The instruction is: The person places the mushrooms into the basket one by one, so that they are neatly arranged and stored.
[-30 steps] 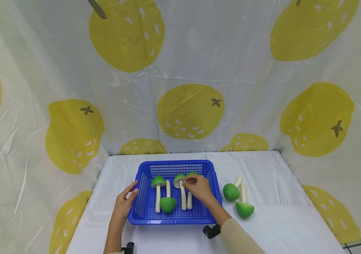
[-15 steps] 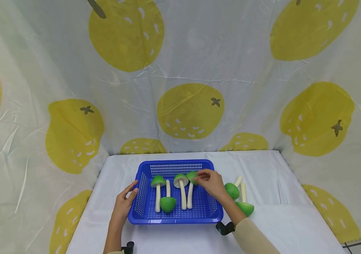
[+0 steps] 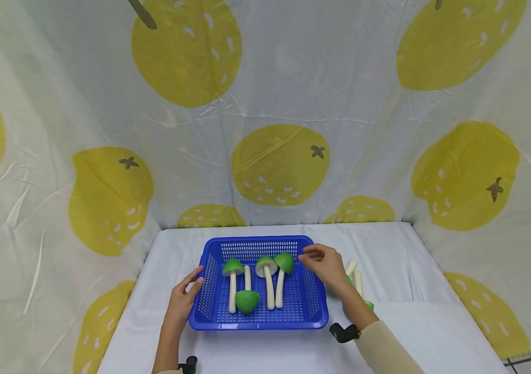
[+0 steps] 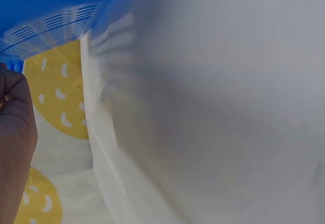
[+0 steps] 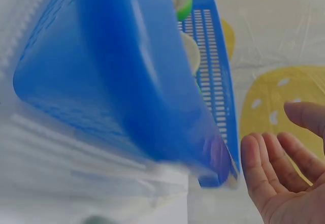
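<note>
A blue plastic basket (image 3: 258,326) holds several model mushrooms with green caps and pale stems. From the left, these are one mushroom (image 3: 232,283), another with its cap toward the near side (image 3: 247,301), a third (image 3: 267,280) and a fourth (image 3: 281,278). My left hand (image 3: 182,301) rests its fingertips and thumb at the basket's left rim, fingers fairly straight. Over the right rim is my right hand (image 3: 326,267), empty, its fingers loosely bent with a gap to the thumb in the right wrist view. The left wrist view has part of the left hand (image 4: 15,117) beside the basket wall.
Two more mushrooms lie on the white cloth to the right, partly behind my right forearm; their pale stems (image 3: 358,282) show. The white-covered table (image 3: 414,322) is enclosed by cloth walls (image 3: 363,156) printed with yellow lemons.
My right hand has moved right, from over the two right-hand mushrooms to the basket's right rim, leaving them side by side in the basket. The left hand has stayed in place.
</note>
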Demonstrator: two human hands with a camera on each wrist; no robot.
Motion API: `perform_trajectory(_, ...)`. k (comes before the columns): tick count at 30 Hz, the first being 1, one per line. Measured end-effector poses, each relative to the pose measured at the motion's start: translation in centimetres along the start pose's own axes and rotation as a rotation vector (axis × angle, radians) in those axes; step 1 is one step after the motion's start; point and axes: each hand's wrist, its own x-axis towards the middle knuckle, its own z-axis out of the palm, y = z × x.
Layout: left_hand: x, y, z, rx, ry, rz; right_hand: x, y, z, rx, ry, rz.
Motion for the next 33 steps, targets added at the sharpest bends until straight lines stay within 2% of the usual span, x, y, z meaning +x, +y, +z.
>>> perform_trajectory(15, 0.3, -0.7, 0.1, -0.009, -0.001, 0.015, -0.2, 2.1, -3.3, 0.062, 0.033, 0.055)
perform_trajectory(33, 0.2, -0.6, -0.1, -0.031, -0.022, 0.006, -1.2, 5.2, -6.8, -0.029, 0.073, 0.120)
